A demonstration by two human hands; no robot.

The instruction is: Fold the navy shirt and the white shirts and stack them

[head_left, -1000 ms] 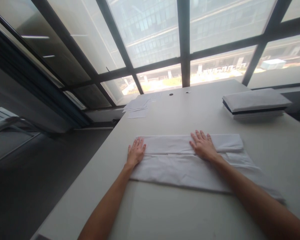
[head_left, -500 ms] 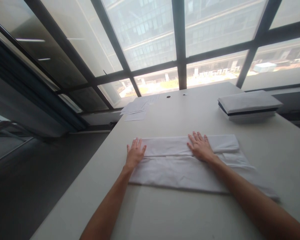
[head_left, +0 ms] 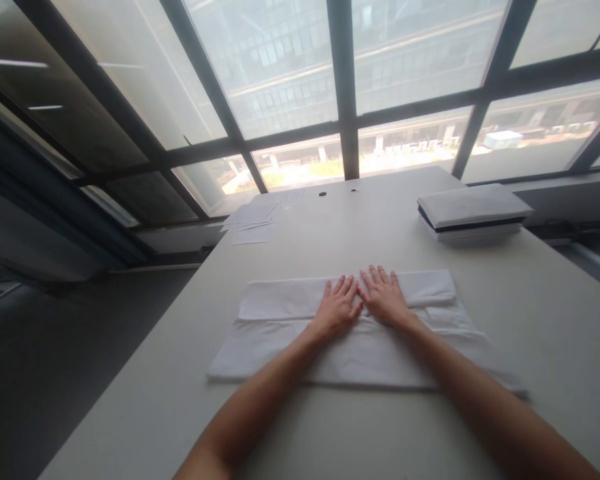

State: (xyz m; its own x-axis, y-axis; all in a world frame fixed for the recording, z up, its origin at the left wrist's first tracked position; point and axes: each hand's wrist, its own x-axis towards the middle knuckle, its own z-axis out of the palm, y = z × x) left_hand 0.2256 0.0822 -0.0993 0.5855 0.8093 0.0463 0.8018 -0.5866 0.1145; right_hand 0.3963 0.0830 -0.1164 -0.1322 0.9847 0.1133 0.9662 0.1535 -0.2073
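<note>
A white folded cloth (head_left: 275, 340) lies flat on the white table (head_left: 380, 427), its far part turned over into a long strip. My left hand (head_left: 337, 308) rests palm down near the middle of that strip, fingers spread. Just to its right, my right hand (head_left: 384, 296) also presses flat on the fabric with its fingers apart. The two thumbs are close together; I cannot tell if they touch. Both forearms hide parts of the cloth's near edge.
At the far right of the table sits a stack of folded white cloth (head_left: 475, 207) with a dark layer in it. Loose paper sheets (head_left: 253, 217) lie at the far left. Beyond the table stand dark-framed windows (head_left: 347, 100), with a curtain (head_left: 55, 200) at the left.
My left hand has slid right from the cloth's left end to its middle, beside my right hand. The whole view has shifted, so the scene sits a little further left.
</note>
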